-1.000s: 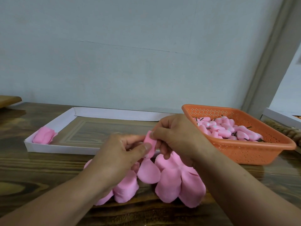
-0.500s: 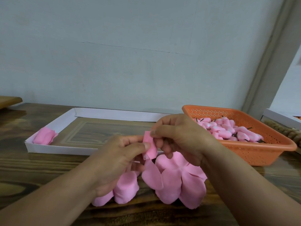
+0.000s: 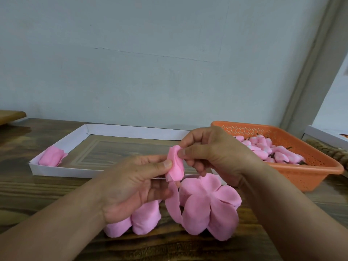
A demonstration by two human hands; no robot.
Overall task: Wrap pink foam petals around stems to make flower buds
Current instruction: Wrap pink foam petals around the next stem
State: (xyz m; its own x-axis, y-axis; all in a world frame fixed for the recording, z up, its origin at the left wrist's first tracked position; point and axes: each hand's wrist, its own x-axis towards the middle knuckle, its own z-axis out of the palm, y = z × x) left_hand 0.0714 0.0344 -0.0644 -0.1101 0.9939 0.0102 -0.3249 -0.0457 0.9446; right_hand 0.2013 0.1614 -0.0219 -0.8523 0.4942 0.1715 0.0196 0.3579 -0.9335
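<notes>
You hold the small pink foam bud, a half-rolled petal (image 3: 175, 164), between your two hands, above the dark wooden table (image 3: 47, 189). Its long axis stands almost upright, with a small lean: the open, ruffled end points up and the narrow end points down. Your left hand (image 3: 135, 187) is under it and to its left; the thumb presses on the side of the roll and the other fingers curl behind it. Your right hand (image 3: 212, 155) comes from the right and a little above, and its thumb and forefinger pinch the upper edge of the roll. So both hands are closed on the same bud, and I judge that the next turn of the wrap belongs to the right hand, which is nearer to the loose edge.

A long loose pink foam petal (image 3: 174, 202) hangs down from the bud toward the heap of flat pink foam petals (image 3: 209, 206) on the table.

The stem inside the roll is hidden, so I cannot tell how deep it sits. Your left hand also covers part of the heap.
</notes>
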